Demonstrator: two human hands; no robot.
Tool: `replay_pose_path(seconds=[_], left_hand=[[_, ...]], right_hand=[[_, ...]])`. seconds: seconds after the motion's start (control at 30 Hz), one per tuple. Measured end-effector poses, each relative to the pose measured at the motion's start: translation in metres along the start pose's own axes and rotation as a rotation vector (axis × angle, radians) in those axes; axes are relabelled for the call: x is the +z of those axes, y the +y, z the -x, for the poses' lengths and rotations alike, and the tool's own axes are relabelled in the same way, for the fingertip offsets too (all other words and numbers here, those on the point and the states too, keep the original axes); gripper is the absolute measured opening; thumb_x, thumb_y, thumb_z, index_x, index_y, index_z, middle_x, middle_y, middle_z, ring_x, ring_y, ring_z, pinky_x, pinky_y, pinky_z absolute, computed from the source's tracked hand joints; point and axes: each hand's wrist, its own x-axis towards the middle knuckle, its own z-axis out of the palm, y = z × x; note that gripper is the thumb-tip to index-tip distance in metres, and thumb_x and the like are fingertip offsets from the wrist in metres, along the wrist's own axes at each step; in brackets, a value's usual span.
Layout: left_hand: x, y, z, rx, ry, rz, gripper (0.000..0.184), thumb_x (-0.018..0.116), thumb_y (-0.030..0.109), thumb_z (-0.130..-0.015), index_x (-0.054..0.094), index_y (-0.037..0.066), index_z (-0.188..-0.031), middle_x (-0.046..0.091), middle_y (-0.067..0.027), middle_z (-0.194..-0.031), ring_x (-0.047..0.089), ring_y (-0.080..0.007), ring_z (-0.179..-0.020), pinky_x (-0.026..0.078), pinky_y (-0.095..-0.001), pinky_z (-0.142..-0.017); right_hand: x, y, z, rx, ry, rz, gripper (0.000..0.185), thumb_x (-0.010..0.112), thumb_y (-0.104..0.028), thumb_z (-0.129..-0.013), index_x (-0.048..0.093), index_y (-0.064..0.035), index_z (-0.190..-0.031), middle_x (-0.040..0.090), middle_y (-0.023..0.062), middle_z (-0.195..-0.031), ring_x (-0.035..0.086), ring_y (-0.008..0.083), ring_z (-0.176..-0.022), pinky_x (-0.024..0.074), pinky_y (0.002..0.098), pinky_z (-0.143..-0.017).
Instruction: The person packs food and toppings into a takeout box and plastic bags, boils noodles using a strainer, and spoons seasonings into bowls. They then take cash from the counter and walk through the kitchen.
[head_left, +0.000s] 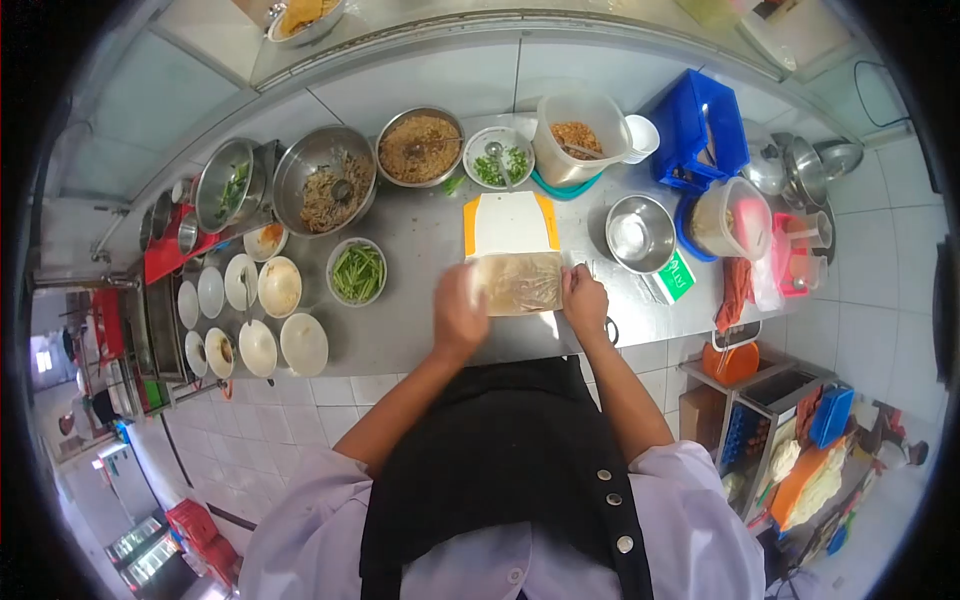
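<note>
A brownish, see-through wrapped packet (525,283) lies at the counter's front, in the middle of the view. My left hand (460,315) is at the packet's left end, its fingers smeared by motion, so their grip cannot be made out. At the right end, my right hand (583,297) has its fingers closed on the packet's edge. Just behind the packet is a white and yellow sheet or box (512,222). A dark ring-shaped thing (612,331) is partly visible beside my right wrist.
Behind stand steel bowls of food (420,147), a bowl of chopped greens (499,157) and a plastic tub (578,140). Green stalks (357,273) and several white bowls (304,344) are left. An empty steel bowl (640,234) and blue bin (700,130) are right.
</note>
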Motion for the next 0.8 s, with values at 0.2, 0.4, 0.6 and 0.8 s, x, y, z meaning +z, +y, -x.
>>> replay_pose_path(seconds=[0.2,0.4,0.6,0.8], left_hand=[[0.065,0.023,0.010,-0.231,-0.445,-0.144,0.097,0.064,0.049,-0.103,0.021,-0.011,-0.165,0.022,-0.0477,-0.165,0.017,-0.0612,-0.158,0.019,-0.0575,-0.132],[0.066,0.018,0.001,-0.283,-0.493,-0.168,0.092,0.064,0.053,-0.103,0.032,-0.011,-0.161,0.027,-0.0445,-0.165,0.025,-0.0592,-0.156,0.022,-0.0563,-0.131],[0.016,0.061,-0.025,-0.222,-0.417,-0.297,0.068,0.073,0.040,-0.099,0.053,-0.001,-0.149,0.046,-0.0355,-0.158,0.043,-0.0535,-0.147,0.036,-0.0561,-0.124],[-0.006,0.110,-0.089,-0.336,-0.149,-0.019,0.049,0.076,0.028,-0.098,0.063,0.002,-0.138,0.068,-0.0217,-0.137,0.069,-0.0387,-0.119,0.055,-0.0480,-0.100]], right_hand=[[-0.005,-0.010,0.000,0.032,-0.066,0.186,0.035,0.056,-0.043,-0.108,0.066,-0.0093,-0.109,0.076,0.0231,-0.086,0.075,0.0473,-0.083,0.0594,0.0587,-0.075],[-0.085,-0.027,-0.002,-0.002,-0.204,0.224,0.039,0.066,-0.046,-0.102,0.072,-0.0112,-0.118,0.077,0.0219,-0.094,0.076,0.0418,-0.085,0.0595,0.0552,-0.077],[-0.321,-0.061,-0.155,-0.233,0.287,-0.102,0.031,0.075,-0.035,-0.100,0.071,-0.0089,-0.116,0.074,0.0149,-0.088,0.072,0.0342,-0.074,0.0556,0.0455,-0.068],[-0.441,-0.092,-0.462,-0.583,0.603,0.163,0.051,0.070,-0.044,-0.102,0.063,-0.0068,-0.135,0.080,0.0204,-0.101,0.076,0.0440,-0.095,0.0594,0.0512,-0.083]])
